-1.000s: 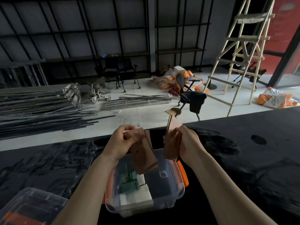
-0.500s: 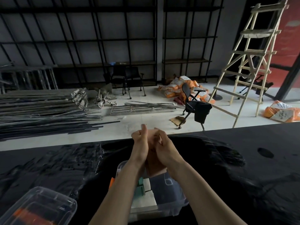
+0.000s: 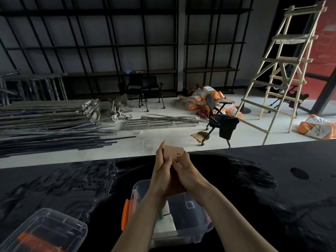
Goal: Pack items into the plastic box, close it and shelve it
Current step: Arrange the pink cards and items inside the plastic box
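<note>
A clear plastic box (image 3: 192,220) with orange side latches stands open on the black table, under my forearms. Inside it lie a white packet (image 3: 169,226) and a green item, mostly hidden by my arms. Above the box's far edge, my left hand (image 3: 161,171) and my right hand (image 3: 189,175) press together on a stack of thin brown cardboard pieces (image 3: 174,153), held upright between my palms. Only the stack's top with small print and a bit of its lower edge show.
A clear plastic lid (image 3: 41,231) with an orange part lies at the table's near left corner. The black table (image 3: 272,179) has a round hole (image 3: 299,173) at right. Beyond it are metal bars, office chairs, orange sacks, a wooden ladder (image 3: 283,73) and black shelving (image 3: 116,42).
My hands, each holding a separate cardboard piece a second ago, have come together and now clamp the pieces into one upright stack. The view has tilted up slightly.
</note>
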Demonstrator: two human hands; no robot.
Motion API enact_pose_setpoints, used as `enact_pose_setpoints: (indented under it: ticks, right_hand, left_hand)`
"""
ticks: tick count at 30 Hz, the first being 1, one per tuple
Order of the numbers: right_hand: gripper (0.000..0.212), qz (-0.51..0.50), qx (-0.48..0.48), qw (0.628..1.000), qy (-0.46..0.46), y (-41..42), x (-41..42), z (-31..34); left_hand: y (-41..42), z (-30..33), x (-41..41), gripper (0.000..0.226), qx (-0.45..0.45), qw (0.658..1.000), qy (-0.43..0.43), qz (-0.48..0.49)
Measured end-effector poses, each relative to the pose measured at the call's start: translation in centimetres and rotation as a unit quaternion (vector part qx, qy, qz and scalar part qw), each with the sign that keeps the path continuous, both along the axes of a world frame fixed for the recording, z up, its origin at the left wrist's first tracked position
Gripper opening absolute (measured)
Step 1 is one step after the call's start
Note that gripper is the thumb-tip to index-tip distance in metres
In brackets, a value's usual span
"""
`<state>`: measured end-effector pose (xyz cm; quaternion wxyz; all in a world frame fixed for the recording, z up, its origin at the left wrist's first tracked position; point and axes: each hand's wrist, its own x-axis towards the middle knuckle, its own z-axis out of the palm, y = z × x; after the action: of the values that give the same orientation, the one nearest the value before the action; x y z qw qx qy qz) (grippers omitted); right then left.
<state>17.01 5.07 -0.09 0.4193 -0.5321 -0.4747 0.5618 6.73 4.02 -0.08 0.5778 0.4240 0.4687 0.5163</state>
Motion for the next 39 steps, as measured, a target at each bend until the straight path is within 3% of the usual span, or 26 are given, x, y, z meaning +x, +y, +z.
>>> enact_pose_setpoints:
  ticks: [3, 6, 9, 13, 15, 22, 25, 28, 30, 32, 34, 37, 39]
  right_hand:
    - [0.031, -0.049, -0.004, 0.996, 0.078, 0.0, 0.6, -0.1]
    - [0.036, -0.149, -0.015, 0.964, 0.220, 0.5, 0.7, -0.3]
    - [0.046, -0.185, 0.004, 0.953, 0.240, 0.5, -0.3, -0.1]
    - [0.039, -0.201, 0.011, 0.938, 0.281, -0.2, -1.9, 0.2]
    - [0.040, -0.195, 0.014, 0.949, 0.249, -0.4, -1.9, 0.3]
    - [0.038, -0.078, 0.059, 0.995, 0.006, -0.1, 1.8, 2.3]
    - [0.037, -0.057, 0.062, 0.996, 0.017, -0.2, 1.3, 2.8]
    - [0.046, -0.165, 0.083, 0.982, -0.050, -0.3, -0.7, 1.6]
    - [0.048, -0.181, 0.084, 0.979, -0.041, -0.6, -1.1, 0.7]
    - [0.047, -0.125, 0.076, 0.989, 0.024, -1.0, -0.4, 0.2]
    - [0.060, -0.047, 0.066, 0.995, 0.056, -1.0, 0.8, 0.0]
    - [0.069, 0.024, 0.079, 0.996, 0.039, -0.3, 2.1, -0.2]
    - [0.075, 0.029, 0.087, 0.996, -0.010, 0.3, 2.9, -0.3]
  left_hand:
    - [-0.2, 0.2, -0.4, 0.046, -0.026, 0.998, -0.044, -0.028]
    - [0.0, -0.7, -0.9, 0.063, 0.009, 0.991, -0.115, 0.064]
    - [-1.1, -1.0, 0.6, 0.047, -0.009, 0.977, -0.187, 0.105]
    - [-0.4, -0.2, 1.9, 0.030, -0.036, 0.945, -0.242, 0.217]
    - [0.9, 0.1, 1.4, 0.026, -0.032, 0.931, -0.239, 0.274]
    - [0.9, 0.8, -2.2, 0.025, 0.079, 0.970, -0.025, 0.228]
    - [0.7, 0.9, -2.4, 0.022, 0.140, 0.970, 0.048, 0.195]
    - [0.4, 1.5, -1.1, 0.011, 0.195, 0.949, 0.132, 0.212]
    - [0.2, 2.2, -0.7, 0.016, 0.208, 0.934, 0.167, 0.237]
    - [0.5, 2.5, -1.1, 0.024, 0.201, 0.928, 0.203, 0.240]
    - [1.0, 2.1, -1.9, 0.028, 0.175, 0.933, 0.226, 0.221]
    - [1.3, 1.0, -3.1, 0.032, 0.149, 0.939, 0.257, 0.172]
    - [1.5, 0.3, -4.2, 0.035, 0.160, 0.937, 0.302, 0.076]
